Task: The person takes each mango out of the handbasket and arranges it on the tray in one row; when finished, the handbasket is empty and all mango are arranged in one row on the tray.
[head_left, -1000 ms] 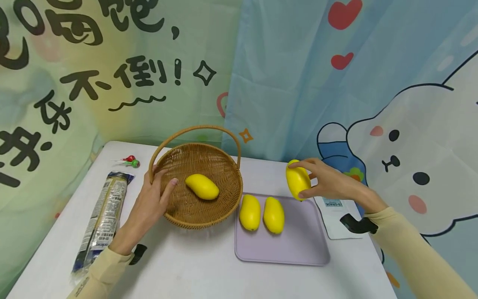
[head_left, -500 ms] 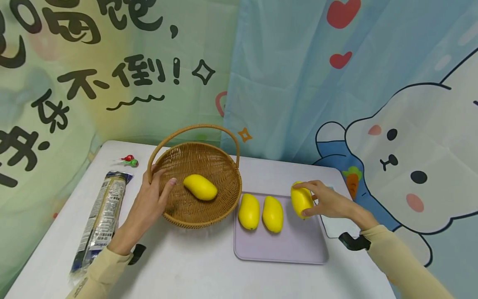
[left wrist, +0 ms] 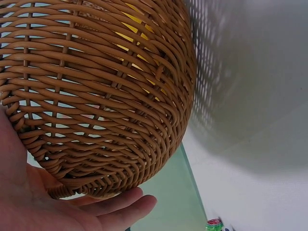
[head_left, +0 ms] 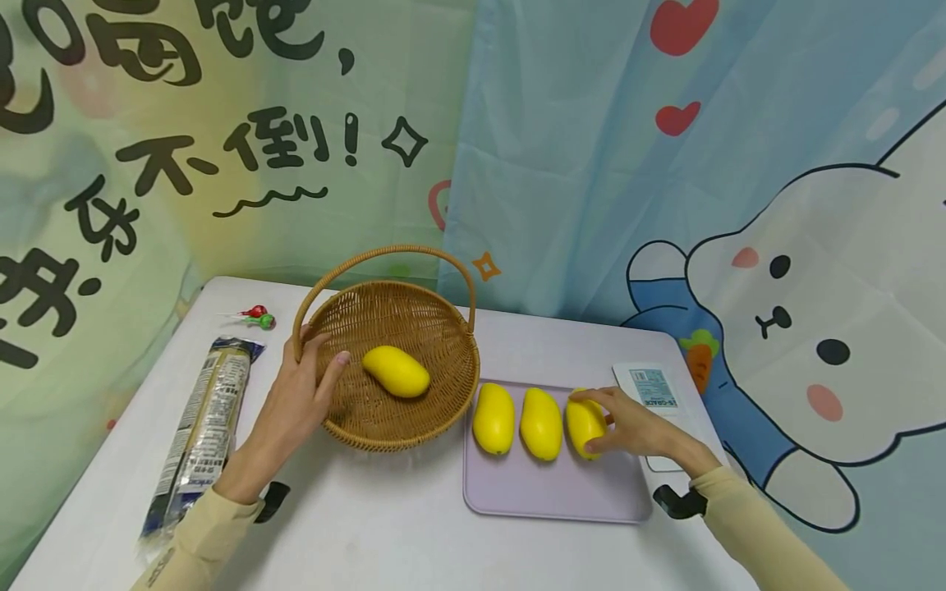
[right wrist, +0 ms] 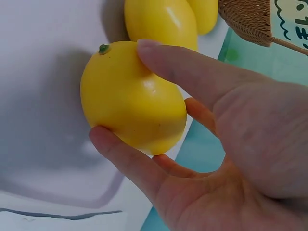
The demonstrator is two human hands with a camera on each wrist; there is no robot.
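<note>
Clearly, the right hand (head_left: 628, 423) pinches a mango (head_left: 584, 427) at the right of the row on a pale purple tray (head_left: 554, 497), thumb and fingers parted just as wide as the fruit. From the right wrist, the thumb lies on one side near the small green stem (right wrist: 104, 49), with fingertips on the other side and a gap between fruit and palm. Whether its underside touches the tray is hard to tell, since the fruit itself covers that spot.

Two more mangoes (head_left: 541, 424) lie side by side on the tray, to the left of the held one. Further left, the left hand (head_left: 296, 402) grips a brown wicker basket (head_left: 384, 308) by its rim at the foot of the handle (head_left: 384, 249), thumb over the inside and fingers around the outside. One single mango (head_left: 397, 372) lies in the basket.

Left of the basket, a long printed package (head_left: 203, 435) rests on the white table (head_left: 369, 525). A white packet (head_left: 649, 386) lies beyond the right hand, beside the tray.
</note>
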